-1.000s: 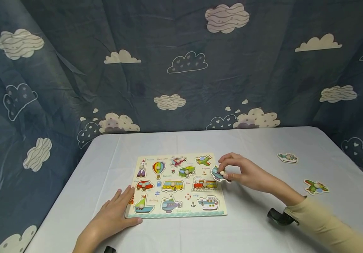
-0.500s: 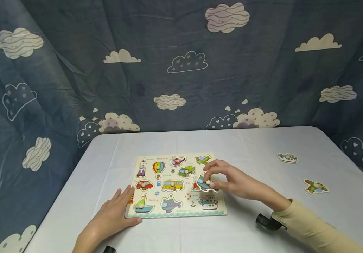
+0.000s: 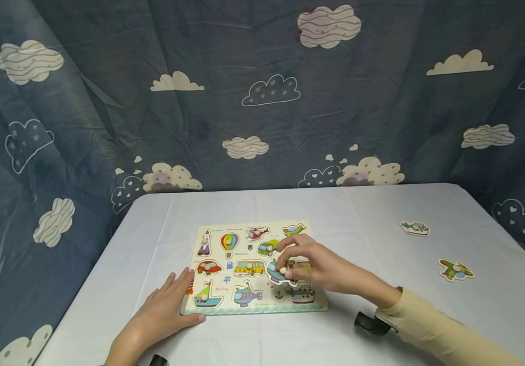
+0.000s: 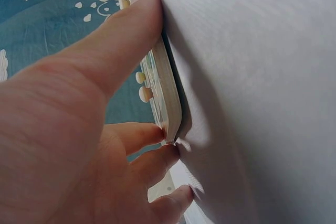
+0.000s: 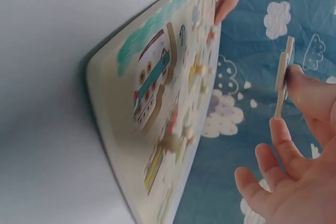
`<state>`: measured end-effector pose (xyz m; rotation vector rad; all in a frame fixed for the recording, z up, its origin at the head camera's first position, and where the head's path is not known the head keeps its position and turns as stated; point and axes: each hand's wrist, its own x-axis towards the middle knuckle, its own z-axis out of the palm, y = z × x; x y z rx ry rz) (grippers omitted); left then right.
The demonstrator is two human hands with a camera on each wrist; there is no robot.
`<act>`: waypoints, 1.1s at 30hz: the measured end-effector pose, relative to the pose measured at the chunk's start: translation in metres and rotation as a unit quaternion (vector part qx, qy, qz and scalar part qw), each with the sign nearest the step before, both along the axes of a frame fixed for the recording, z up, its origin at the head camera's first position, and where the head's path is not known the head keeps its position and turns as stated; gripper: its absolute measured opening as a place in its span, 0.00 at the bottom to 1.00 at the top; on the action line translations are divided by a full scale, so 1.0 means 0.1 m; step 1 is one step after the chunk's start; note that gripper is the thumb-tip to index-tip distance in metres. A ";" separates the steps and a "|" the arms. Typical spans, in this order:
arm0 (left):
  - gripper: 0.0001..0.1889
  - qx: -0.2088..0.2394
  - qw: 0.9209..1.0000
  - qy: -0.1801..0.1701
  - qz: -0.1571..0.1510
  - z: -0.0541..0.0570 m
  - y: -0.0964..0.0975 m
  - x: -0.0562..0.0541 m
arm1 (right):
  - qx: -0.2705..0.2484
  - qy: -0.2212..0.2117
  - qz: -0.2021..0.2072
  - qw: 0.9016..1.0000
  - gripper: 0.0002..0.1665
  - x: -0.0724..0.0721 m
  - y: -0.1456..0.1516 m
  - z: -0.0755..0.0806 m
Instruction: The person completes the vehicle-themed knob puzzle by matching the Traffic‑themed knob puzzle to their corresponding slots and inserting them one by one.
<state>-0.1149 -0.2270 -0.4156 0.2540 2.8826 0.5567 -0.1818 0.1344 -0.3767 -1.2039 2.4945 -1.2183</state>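
Between thumb and fingertips, my right hand pinches the knob of a blue puzzle piece. The piece hovers over the knob puzzle board, around the train and truck, partly covering the train. In the right wrist view, the puzzle piece appears edge-on, apart from the board. My left hand rests against the board's near left corner, fingers spread along its left side. In the left wrist view, the thumb touches the board's near edge.
On the white table to the right lie a ship piece and a plane piece. Several knobbed vehicle pieces, such as the bus, sit in the board. A dark cloud-print cloth hangs behind.
My right hand has carried the blue puzzle piece leftward and slightly down, from the board's right edge to over its middle right. My left hand has stayed put.
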 end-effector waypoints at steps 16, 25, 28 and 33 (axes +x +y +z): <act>0.57 0.005 1.000 0.001 0.002 0.02 -0.01 0.01 | 0.035 -0.024 0.042 0.998 0.12 -0.12 -0.38 -0.06; 0.57 0.003 1.000 0.002 0.002 0.02 -0.02 0.00 | 0.058 -0.016 0.069 0.996 0.11 -0.17 -0.57 -0.12; 0.56 0.004 1.000 0.001 0.003 0.03 -0.02 0.00 | 0.063 -0.018 0.077 0.995 0.11 -0.19 -0.63 -0.18; 0.56 0.008 1.000 -0.004 0.004 0.03 -0.01 0.01 | 0.083 -0.013 0.079 0.993 0.10 -0.19 -0.70 -0.26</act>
